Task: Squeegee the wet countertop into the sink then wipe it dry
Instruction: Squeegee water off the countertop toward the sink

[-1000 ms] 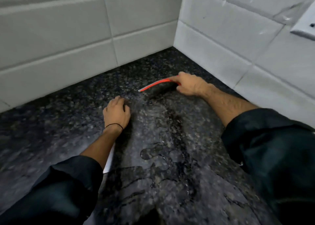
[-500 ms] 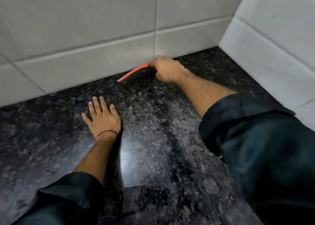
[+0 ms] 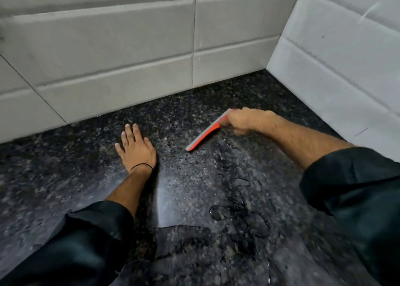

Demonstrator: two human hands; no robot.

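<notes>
The dark speckled granite countertop (image 3: 65,177) fills the lower view and runs into a tiled corner. An orange squeegee (image 3: 205,134) with a grey blade lies slanted on the stone, its blade edge down. My right hand (image 3: 246,121) is shut on its handle end, which the fingers hide. My left hand (image 3: 137,147) lies flat on the counter to the left of the squeegee, fingers spread, a thin black band at the wrist. Puddles and streaks of water (image 3: 236,216) glisten on the stone below the squeegee. No sink is in view.
A grey tiled back wall (image 3: 129,58) meets the counter just beyond my hands. A second tiled wall (image 3: 335,58) closes the corner on the right. Both dark sleeves (image 3: 357,199) cover the near part of the counter.
My right hand has drawn the squeegee back from the foot of the back wall toward me and to the right. My left hand stays flat on the counter.
</notes>
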